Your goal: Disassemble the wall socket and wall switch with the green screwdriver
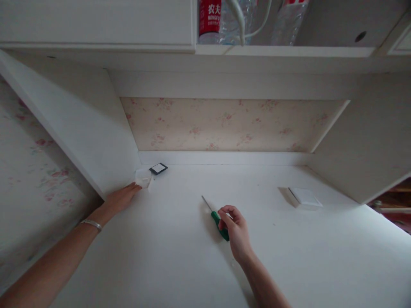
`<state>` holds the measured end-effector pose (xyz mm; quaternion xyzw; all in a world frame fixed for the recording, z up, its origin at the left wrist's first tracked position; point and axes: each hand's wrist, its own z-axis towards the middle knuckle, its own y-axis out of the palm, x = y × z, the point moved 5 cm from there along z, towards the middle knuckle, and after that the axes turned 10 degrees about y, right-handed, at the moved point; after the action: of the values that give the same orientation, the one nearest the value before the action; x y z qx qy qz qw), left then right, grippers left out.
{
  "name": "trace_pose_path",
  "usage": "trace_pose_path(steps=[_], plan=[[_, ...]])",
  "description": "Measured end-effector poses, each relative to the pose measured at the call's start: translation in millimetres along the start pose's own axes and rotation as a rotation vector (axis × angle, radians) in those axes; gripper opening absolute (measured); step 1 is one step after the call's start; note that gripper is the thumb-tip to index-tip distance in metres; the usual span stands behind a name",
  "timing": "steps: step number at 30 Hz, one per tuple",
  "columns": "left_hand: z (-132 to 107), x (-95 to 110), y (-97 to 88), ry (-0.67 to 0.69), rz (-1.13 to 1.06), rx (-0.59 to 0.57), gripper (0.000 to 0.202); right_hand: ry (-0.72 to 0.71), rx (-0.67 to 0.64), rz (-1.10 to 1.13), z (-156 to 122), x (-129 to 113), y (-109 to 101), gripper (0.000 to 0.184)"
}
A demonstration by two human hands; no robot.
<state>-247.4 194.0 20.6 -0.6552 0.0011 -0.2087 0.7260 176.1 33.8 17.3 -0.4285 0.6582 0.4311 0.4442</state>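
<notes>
My left hand (123,196), a bracelet on its wrist, reaches to the far left of the white desktop. Its stretched fingertips meet the near edge of a small clear plastic tray (144,178); whatever lies inside is too faint to name. Right behind the tray is a flat dark square piece with a white label (158,168). My right hand (236,231) is at mid-desk, its fingers curled around a screwdriver (215,217) with a green handle. The metal shaft points away and to the left, and its shadow falls beside it. Thumb and forefinger come together above the handle.
On the right of the white desktop (180,256) sits a clear-and-white square case (305,197). White side panels (80,128) bound the desk, and a cabinet overhangs it. Plastic bottles (210,19) and a white cable (238,17) occupy the shelf above.
</notes>
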Motion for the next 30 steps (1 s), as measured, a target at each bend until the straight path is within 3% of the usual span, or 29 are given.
trace_pose_path(steps=[4,9,14,19,22,26,30], plan=[[14,-12,4.3,0.104,0.205,-0.127,0.048,-0.003,0.002,-0.01,2,0,-2,0.025],[14,-26,5.4,0.163,0.268,-0.131,0.053,-0.001,-0.01,-0.015,3,-1,-2,0.025],[5,-22,-0.8,0.124,0.219,-0.091,0.05,-0.026,-0.005,-0.082,3,-2,-5,0.024],[8,-9,-4.3,0.094,0.204,-0.115,0.04,-0.316,0.167,-0.595,1,-15,-13,0.027],[13,-7,-4.2,0.11,0.237,-0.092,0.037,-0.439,0.186,-0.821,0,-17,-10,0.033],[15,7,-4.3,0.183,0.243,0.072,0.034,-0.438,0.247,-0.846,9,-20,-27,0.032],[-5,58,-5.4,0.225,0.149,0.363,0.031,-0.484,0.451,-0.953,22,-46,-82,0.034]])
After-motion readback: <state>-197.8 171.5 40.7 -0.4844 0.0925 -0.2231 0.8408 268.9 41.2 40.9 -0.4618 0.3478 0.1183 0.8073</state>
